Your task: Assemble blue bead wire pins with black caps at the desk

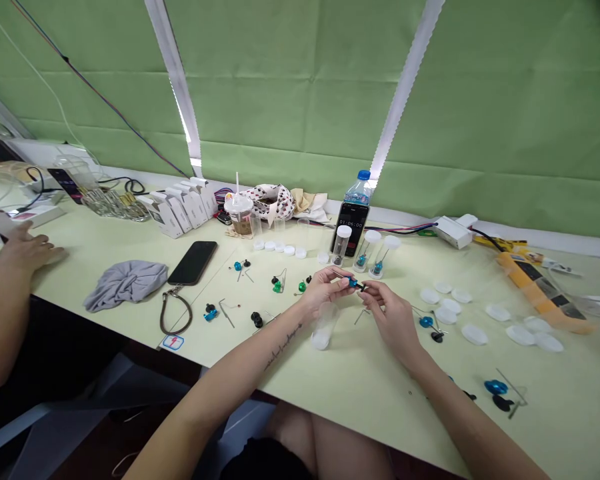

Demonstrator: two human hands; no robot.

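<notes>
Both my hands meet over the middle of the table. My left hand [329, 288] is closed on a small blue metal part [353, 283], with a thin metal rod along its fingers. My right hand [386, 308] pinches a black piece [363, 287] at the right end of the blue part. Below my left hand a clear tube [324, 327] with a white cap lies on the table. Behind my hands stand capped tubes [363, 252] holding small parts. Sets of blue, green and black parts with bent metal keys lie on both sides, such as a blue part [427, 321].
White caps [450, 307] and an orange-black case [545, 293] lie at the right. A timer phone [350, 228] leans on a bottle [359, 189]. Leftward are a black phone [193, 262], grey cloth [126, 285], cup [240, 215], white boxes [180, 207] and another person's hand [25, 250].
</notes>
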